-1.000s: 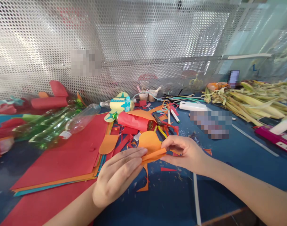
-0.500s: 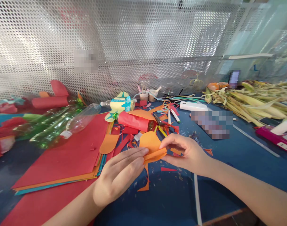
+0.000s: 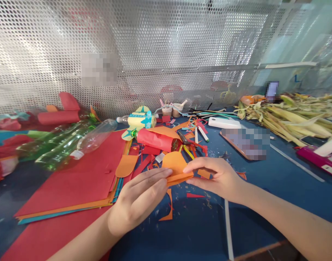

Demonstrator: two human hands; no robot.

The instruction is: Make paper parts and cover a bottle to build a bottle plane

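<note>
An orange paper piece (image 3: 174,162) with a rounded top and a folded lower edge is held between my two hands. My left hand (image 3: 140,197) grips its left end, thumb and fingers pressed together. On the right end, the thumb and fingertips of my right hand (image 3: 218,178) pinch the fold. Just beyond the paper lies a bottle wrapped in red paper (image 3: 157,140). A second orange rounded piece (image 3: 126,165) rests left of my hands, partly on the red sheets (image 3: 81,177).
Clear and green bottles (image 3: 65,145) lie at the left. Paper scraps, scissors (image 3: 183,137) and markers (image 3: 203,133) are beyond my hands. A phone (image 3: 243,144), a magenta power strip (image 3: 318,161) and dried husks (image 3: 293,116) are at the right.
My right hand's fingers have shifted slightly left along the fold. The orange paper is tilted a little differently, and my left hand has barely moved.
</note>
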